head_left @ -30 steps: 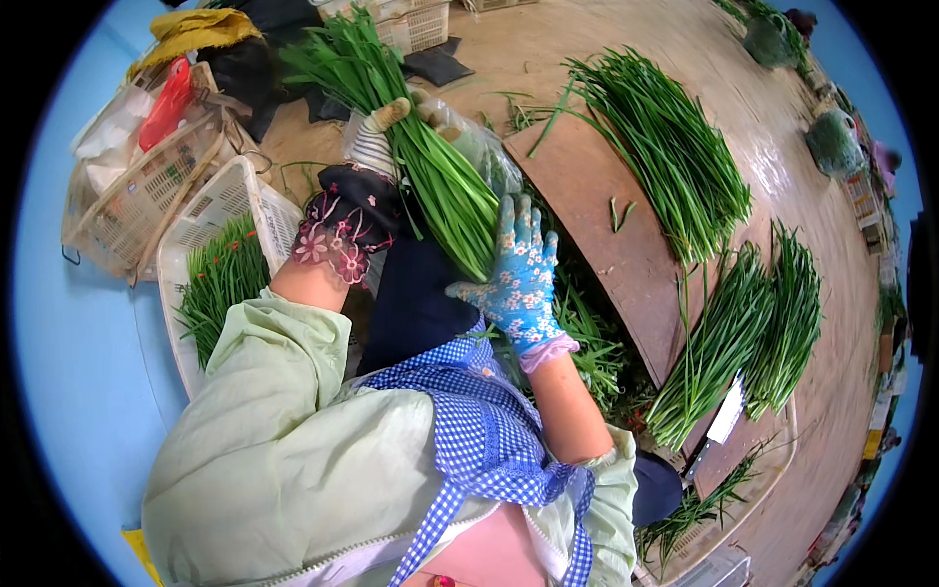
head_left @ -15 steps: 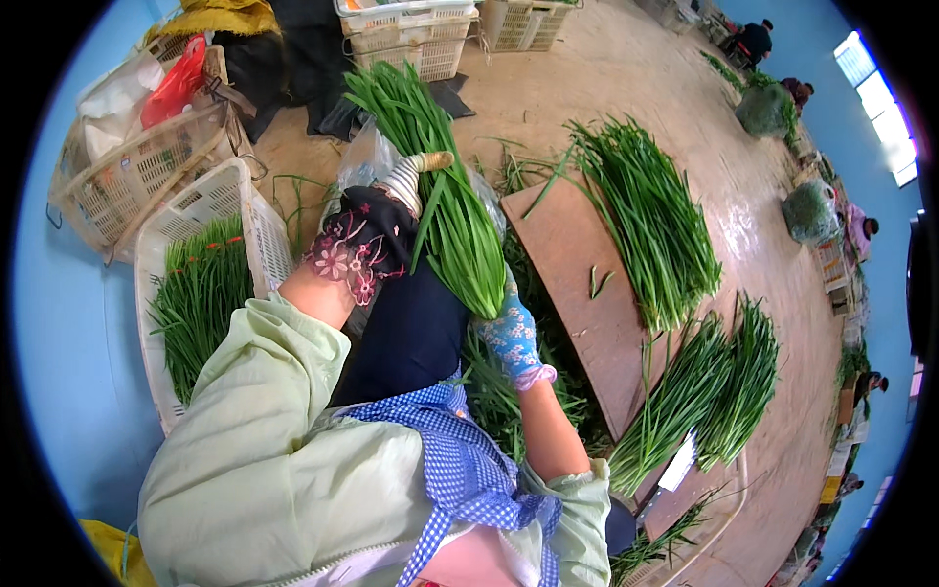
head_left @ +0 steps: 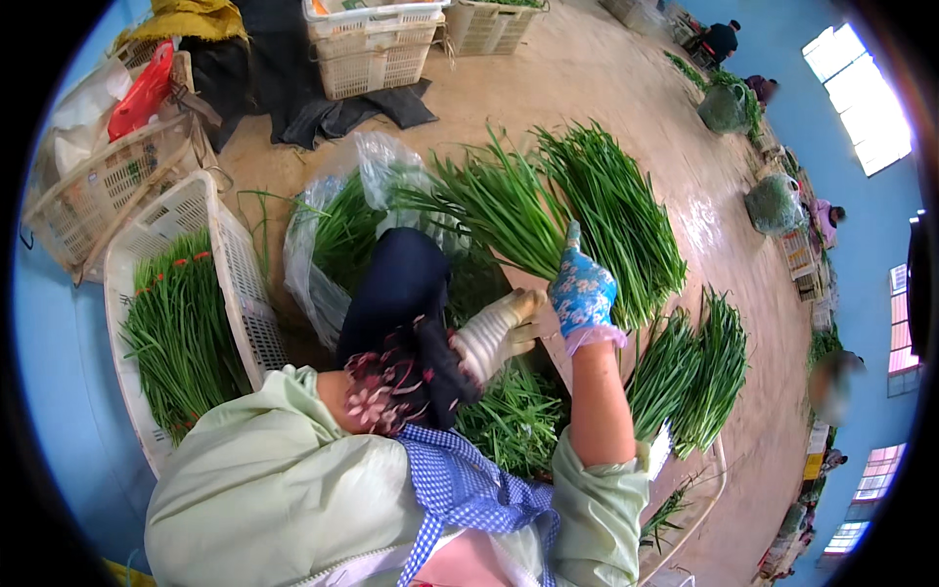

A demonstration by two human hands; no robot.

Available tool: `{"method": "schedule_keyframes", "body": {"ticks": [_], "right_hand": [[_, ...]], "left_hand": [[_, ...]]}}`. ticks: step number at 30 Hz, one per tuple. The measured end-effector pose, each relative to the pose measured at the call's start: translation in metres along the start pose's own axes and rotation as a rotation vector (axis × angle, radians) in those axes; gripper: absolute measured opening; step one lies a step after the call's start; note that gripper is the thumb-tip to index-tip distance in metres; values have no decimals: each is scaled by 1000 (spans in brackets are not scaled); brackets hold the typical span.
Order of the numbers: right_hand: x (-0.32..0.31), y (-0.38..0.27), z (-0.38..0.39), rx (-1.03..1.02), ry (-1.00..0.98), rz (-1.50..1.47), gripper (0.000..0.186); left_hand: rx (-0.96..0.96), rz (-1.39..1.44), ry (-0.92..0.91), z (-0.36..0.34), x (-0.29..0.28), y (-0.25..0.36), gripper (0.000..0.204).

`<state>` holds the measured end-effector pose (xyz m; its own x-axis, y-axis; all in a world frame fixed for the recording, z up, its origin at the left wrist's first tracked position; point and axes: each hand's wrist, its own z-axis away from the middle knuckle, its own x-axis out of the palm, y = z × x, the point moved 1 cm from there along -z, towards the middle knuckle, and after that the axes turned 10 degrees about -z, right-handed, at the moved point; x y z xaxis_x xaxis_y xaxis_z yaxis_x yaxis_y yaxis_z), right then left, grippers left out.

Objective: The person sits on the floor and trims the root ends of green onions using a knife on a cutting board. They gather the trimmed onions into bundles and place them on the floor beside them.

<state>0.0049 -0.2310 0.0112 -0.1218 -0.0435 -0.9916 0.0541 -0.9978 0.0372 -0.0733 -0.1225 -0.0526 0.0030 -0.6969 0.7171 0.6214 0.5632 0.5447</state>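
My right hand [head_left: 584, 291], in a blue floral glove, is closed round the base of a bunch of garlic chives [head_left: 504, 210], thumb stretched along it. The leaves fan out to the upper left over the edge of a brown board [head_left: 556, 338]. My left hand [head_left: 497, 331], in a striped whitish glove, is just left of the right one, fingers apart and holding nothing. A larger chive bunch [head_left: 626, 230] lies on the board beside the held one. Loose greens [head_left: 514, 416] are below my hands, and a clear plastic bag [head_left: 311, 259] with chives stands by my knee.
Two more chive bunches [head_left: 699, 377] lie right of my forearm, beside a partly hidden knife blade [head_left: 660, 445]. At left, a white crate [head_left: 235, 264] contains banded chives. Stacked crates [head_left: 377, 59] stand ahead; other people [head_left: 721, 41] sit along the far right wall.
The chive bunch has moved from over my lap to the right, onto the board area, in my right hand. My left hand has let go of its leaves and come back nearer me.
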Motion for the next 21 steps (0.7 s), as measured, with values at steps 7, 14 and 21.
{"method": "schedule_keyframes", "body": {"ticks": [7,14,21], "right_hand": [[22,-9,102,24,187,-295,73],[51,-2,167,82,117,-525,80],[78,41,217,272,55,-902,99]], "left_hand": [[266,273,-46,-36,-11,-1,48],[230,205,-163,-45,-52,27,63],[242,-175,-240,-69,12,44,47]]}}
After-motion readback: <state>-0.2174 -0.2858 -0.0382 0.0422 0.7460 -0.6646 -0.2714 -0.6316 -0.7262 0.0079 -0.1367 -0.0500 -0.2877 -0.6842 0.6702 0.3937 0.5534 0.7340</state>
